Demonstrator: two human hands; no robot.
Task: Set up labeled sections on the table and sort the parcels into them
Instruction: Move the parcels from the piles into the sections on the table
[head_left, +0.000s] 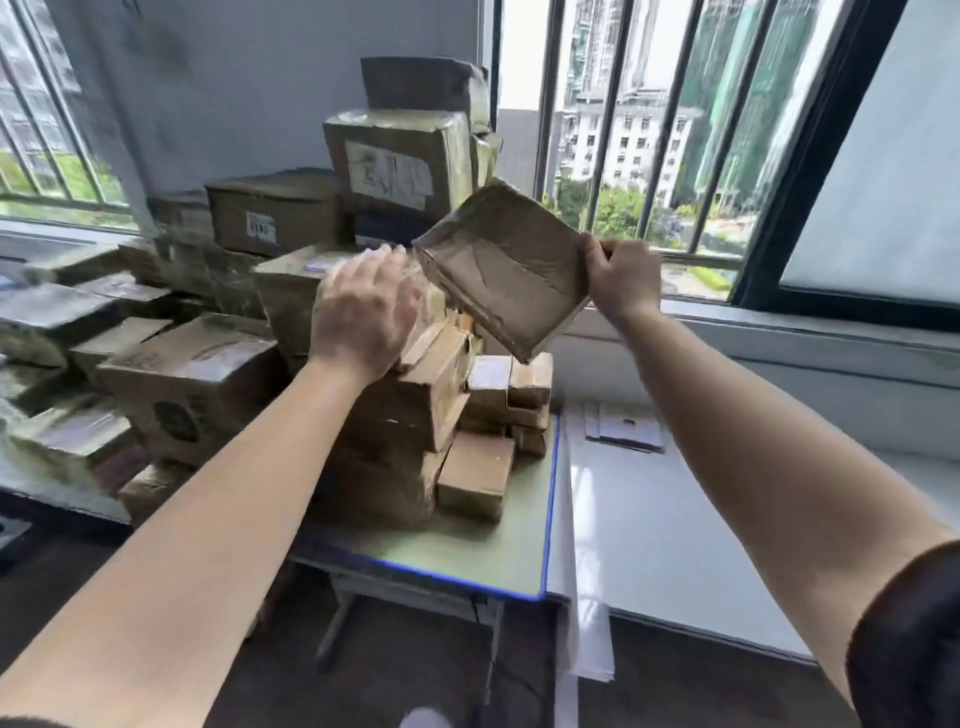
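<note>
A flat brown cardboard parcel is held up in the air above the pile, tilted, with my right hand gripping its right corner. My left hand is stretched out with straight fingers just left of that parcel, over the top of the parcel pile, and holds nothing. The pile is many taped brown boxes heaped on a green table with a blue edge. Taller boxes are stacked at the back against the wall.
A white table stands to the right of the green one, with flat white cards lying near its far edge. Barred windows run behind both tables. More boxes spread to the left. Dark floor lies below.
</note>
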